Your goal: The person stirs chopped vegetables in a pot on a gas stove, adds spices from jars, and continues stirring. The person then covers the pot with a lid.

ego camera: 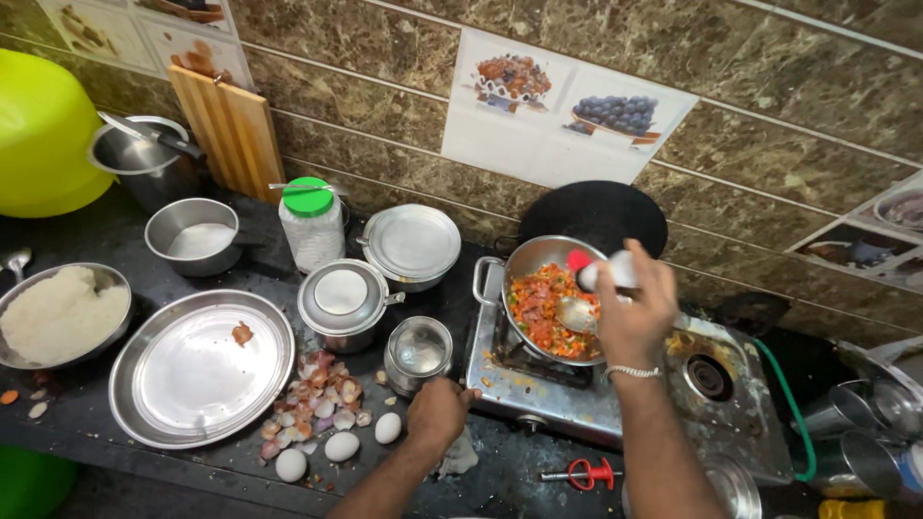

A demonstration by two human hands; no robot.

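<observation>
Brown marbled wall tiles with fruit pictures back a dark stone counter (115,240) crowded with steel ware, and the work sits on a two-burner steel stove (615,399) toward its right end. On the near burner, just under the person's right fingers, stands a steel wok (524,264) filled with a chopped red, orange and green mix (543,308). Left of the fingers and well apart lie a large empty steel plate (197,370) and a bowl of white rice (62,312). The right hand (635,308) is curled shut round a small white bottle with a red cap (601,272), tipped over the pan, and it seems also to grip a steel spoon (575,313) whose bowl hangs just below the fingertips over the food; exactly how the spoon is pinched cannot be told. The left hand (437,411) rests on the counter edge at the stove's front left corner, fingers folded under, holding nothing that can be seen; a lidded steel tin (418,351) stands just beyond its knuckles and three white eggs (341,445) lie to its left beside a heap of onion peel (317,394). To season well, the bottle is best tilted gently and measured into the spoon, kept over the wok's middle so nothing spills onto the burner.
</observation>
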